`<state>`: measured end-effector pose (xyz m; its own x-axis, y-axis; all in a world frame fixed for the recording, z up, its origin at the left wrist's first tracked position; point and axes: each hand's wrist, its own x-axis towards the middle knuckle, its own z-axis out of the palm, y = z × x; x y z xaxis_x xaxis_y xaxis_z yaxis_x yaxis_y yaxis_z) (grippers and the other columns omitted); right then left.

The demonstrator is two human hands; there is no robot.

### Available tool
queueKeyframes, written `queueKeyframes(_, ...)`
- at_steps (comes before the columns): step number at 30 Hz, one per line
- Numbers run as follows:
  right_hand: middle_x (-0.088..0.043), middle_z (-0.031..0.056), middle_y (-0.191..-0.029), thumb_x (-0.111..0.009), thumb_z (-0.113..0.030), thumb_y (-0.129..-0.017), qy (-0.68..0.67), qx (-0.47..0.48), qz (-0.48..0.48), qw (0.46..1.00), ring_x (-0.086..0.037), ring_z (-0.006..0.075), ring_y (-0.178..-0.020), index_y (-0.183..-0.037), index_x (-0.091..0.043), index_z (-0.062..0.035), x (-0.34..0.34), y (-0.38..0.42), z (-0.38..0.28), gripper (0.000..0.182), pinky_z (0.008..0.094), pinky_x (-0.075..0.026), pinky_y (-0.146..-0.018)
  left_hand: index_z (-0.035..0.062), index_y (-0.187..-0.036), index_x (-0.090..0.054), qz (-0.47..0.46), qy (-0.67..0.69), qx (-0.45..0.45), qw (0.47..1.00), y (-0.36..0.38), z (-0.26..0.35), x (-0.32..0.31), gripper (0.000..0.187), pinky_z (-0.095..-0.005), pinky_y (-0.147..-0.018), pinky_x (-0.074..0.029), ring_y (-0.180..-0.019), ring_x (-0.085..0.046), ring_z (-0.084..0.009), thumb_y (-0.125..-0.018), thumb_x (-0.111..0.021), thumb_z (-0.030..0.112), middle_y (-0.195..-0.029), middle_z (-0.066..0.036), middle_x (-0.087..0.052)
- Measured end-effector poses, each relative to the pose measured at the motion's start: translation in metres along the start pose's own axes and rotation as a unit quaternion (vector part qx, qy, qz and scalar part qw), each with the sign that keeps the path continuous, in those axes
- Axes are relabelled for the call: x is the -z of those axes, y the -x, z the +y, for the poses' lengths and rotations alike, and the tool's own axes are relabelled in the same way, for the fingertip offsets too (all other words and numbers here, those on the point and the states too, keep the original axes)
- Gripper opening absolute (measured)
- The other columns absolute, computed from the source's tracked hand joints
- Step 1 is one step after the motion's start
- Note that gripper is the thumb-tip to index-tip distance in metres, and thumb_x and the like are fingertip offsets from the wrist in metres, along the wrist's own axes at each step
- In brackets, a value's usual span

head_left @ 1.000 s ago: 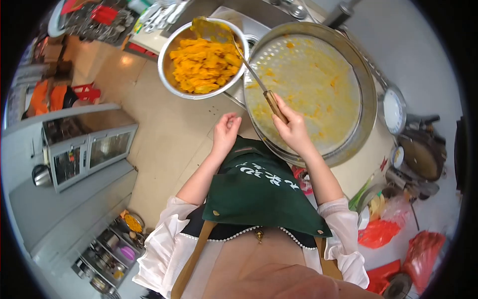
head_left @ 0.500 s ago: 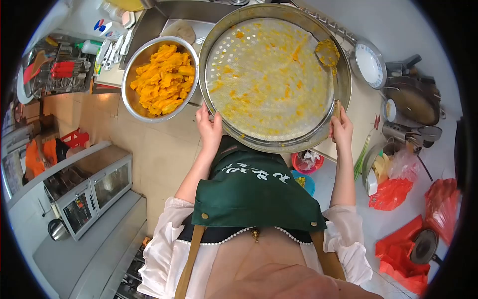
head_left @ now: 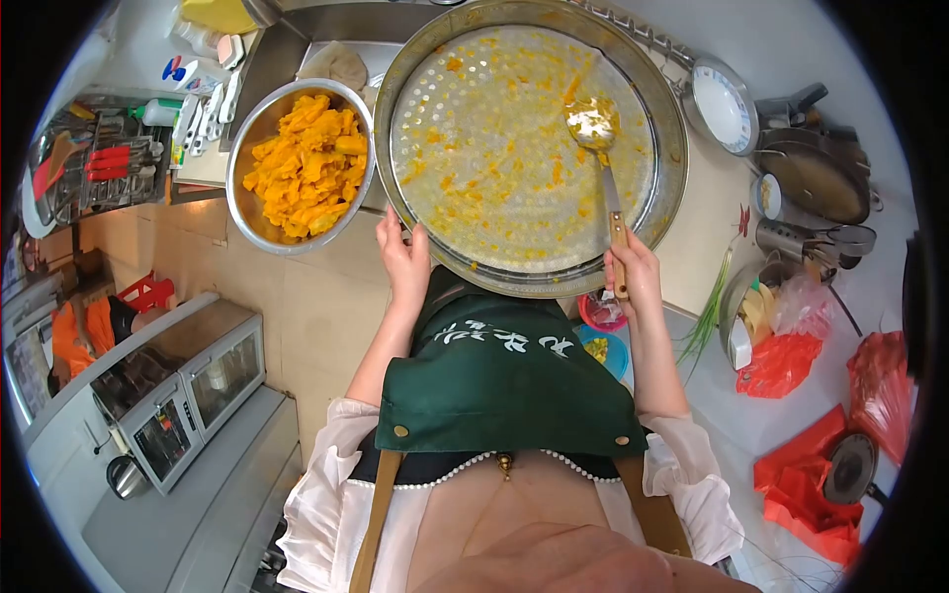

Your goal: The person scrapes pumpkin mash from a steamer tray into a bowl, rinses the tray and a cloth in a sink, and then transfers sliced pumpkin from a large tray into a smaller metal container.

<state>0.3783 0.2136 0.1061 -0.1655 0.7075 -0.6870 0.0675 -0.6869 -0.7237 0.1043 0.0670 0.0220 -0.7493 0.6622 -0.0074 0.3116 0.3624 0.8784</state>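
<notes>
A large round metal steamer tray with a perforated bottom lies tilted towards me, a pale sheet inside it smeared with yellow-orange scraps. My left hand is at its lower left edge, fingers and thumb holding the rim. My right hand is closed round the wooden handle of a large metal spoon. The spoon's bowl rests over the sheet on the right side, bits of orange mash on it. Left of the tray stands a metal bowl heaped with soft orange pumpkin pieces.
A sink lies behind the bowl. Knives and a utensil rack are at the far left. Pans, a patterned white bowl and red plastic bags are on the right. A person in orange is at the far left.
The spoon has moved left from the tray's right edge onto the sheet, its bowl now turned and shining. My right hand has moved left and down with it. The left hand stays at the rim.
</notes>
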Motion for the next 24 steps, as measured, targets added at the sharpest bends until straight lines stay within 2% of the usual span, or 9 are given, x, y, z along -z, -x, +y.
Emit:
queueKeyframes(2, -0.052, 0.0027, -0.066, -0.046, -0.004, -0.085, -0.026, -0.005, -0.016, 1.000, -0.045, 0.0086, -0.043, -0.131, -0.038, -0.0029, -0.005, -0.003, -0.004, 0.047, 0.0222, -0.038, -0.036, -0.0037, -0.132, -0.036, -0.007, 0.007, 0.009, 1.000, -0.001, 0.001, 0.002, 0.052, -0.0244, -0.067, -0.048, -0.089, -0.053, -0.0176, -0.084, -0.055, 0.006, -0.111, -0.015, -0.044)
queueKeyframes(8, -0.050, 0.0032, -0.065, -0.046, -0.003, -0.086, 0.091, 0.107, 0.031, 0.990, -0.046, 0.0097, -0.042, -0.131, -0.038, -0.0021, 0.007, -0.040, -0.009, 0.046, 0.0225, -0.039, -0.035, -0.0033, -0.132, -0.036, -0.016, 0.001, 0.013, 1.000, 0.000, -0.005, 0.002, 0.053, -0.0246, -0.068, -0.049, -0.091, -0.054, -0.0183, -0.084, -0.055, 0.006, -0.112, -0.015, -0.043)
queueKeyframes(9, -0.050, 0.0030, -0.064, -0.046, -0.003, -0.086, 0.100, 0.104, 0.055, 0.988, -0.046, 0.0100, -0.041, -0.133, -0.037, -0.0025, 0.004, -0.044, -0.009, 0.048, 0.0225, -0.038, -0.035, -0.0033, -0.132, -0.036, -0.014, 0.001, 0.007, 1.000, 0.000, -0.004, 0.002, 0.053, -0.0245, -0.068, -0.050, -0.091, -0.054, -0.0182, -0.084, -0.055, 0.006, -0.112, -0.015, -0.043)
queueKeyframes(12, -0.050, 0.0029, -0.065, -0.047, -0.004, -0.086, 0.149, 0.081, 0.051, 0.984, -0.045, 0.0098, -0.041, -0.135, -0.035, -0.0030, -0.012, -0.036, -0.002, 0.051, 0.0226, -0.039, -0.035, -0.0027, -0.132, -0.036, -0.012, 0.009, 0.001, 1.000, -0.002, -0.001, 0.003, 0.053, -0.0243, -0.067, -0.050, -0.091, -0.054, -0.0181, -0.083, -0.055, 0.006, -0.112, -0.014, -0.043)
queueKeyframes(16, -0.052, 0.0038, -0.065, -0.050, -0.006, -0.085, 0.107, 0.034, -0.021, 0.993, -0.047, 0.0096, -0.042, -0.136, -0.030, 0.0000, -0.032, -0.018, 0.008, 0.054, 0.0222, -0.038, -0.036, -0.0008, -0.132, -0.037, -0.012, 0.018, -0.001, 1.000, -0.002, -0.001, 0.004, 0.053, -0.0245, -0.067, -0.052, -0.091, -0.054, -0.0180, -0.083, -0.055, 0.005, -0.110, -0.014, -0.043)
queueKeyframes(17, -0.051, 0.0040, -0.066, -0.050, -0.008, -0.086, 0.036, 0.003, -0.047, 0.998, -0.045, 0.0090, -0.042, -0.132, -0.036, -0.0009, -0.033, -0.015, 0.007, 0.048, 0.0214, -0.037, -0.035, -0.0009, -0.132, -0.037, -0.017, 0.020, 0.002, 1.000, -0.002, 0.000, 0.004, 0.053, -0.0246, -0.067, -0.052, -0.091, -0.054, -0.0181, -0.083, -0.055, 0.005, -0.110, -0.014, -0.043)
queueKeyframes(20, -0.051, 0.0044, -0.067, -0.048, -0.009, -0.087, -0.132, -0.090, -0.137, 0.978, -0.043, 0.0085, -0.042, -0.127, -0.040, -0.0011, -0.021, 0.000, 0.003, 0.042, 0.0207, -0.035, -0.036, -0.0016, -0.132, -0.036, -0.024, 0.021, 0.008, 0.999, -0.003, 0.002, 0.006, 0.053, -0.0248, -0.067, -0.052, -0.090, -0.055, -0.0185, -0.083, -0.055, 0.005, -0.109, -0.014, -0.043)
queueKeyframes(23, -0.051, 0.0046, -0.069, -0.048, -0.006, -0.086, -0.140, -0.063, -0.139, 0.978, -0.044, 0.0087, -0.045, -0.131, -0.037, -0.0025, -0.011, 0.031, -0.009, 0.047, 0.0212, -0.036, -0.036, -0.0028, -0.132, -0.036, -0.023, 0.019, 0.005, 1.000, -0.002, 0.000, 0.006, 0.053, -0.0251, -0.067, -0.051, -0.090, -0.055, -0.0190, -0.083, -0.055, 0.005, -0.109, -0.015, -0.043)
queueKeyframes(24, -0.051, 0.0045, -0.068, -0.048, -0.006, -0.086, -0.106, -0.038, -0.106, 0.988, -0.045, 0.0086, -0.045, -0.132, -0.036, -0.0022, -0.004, 0.037, -0.008, 0.047, 0.0210, -0.036, -0.036, -0.0032, -0.132, -0.036, -0.023, 0.021, 0.004, 0.999, -0.002, -0.002, 0.005, 0.053, -0.0251, -0.067, -0.051, -0.090, -0.054, -0.0191, -0.083, -0.055, 0.005, -0.110, -0.015, -0.043)
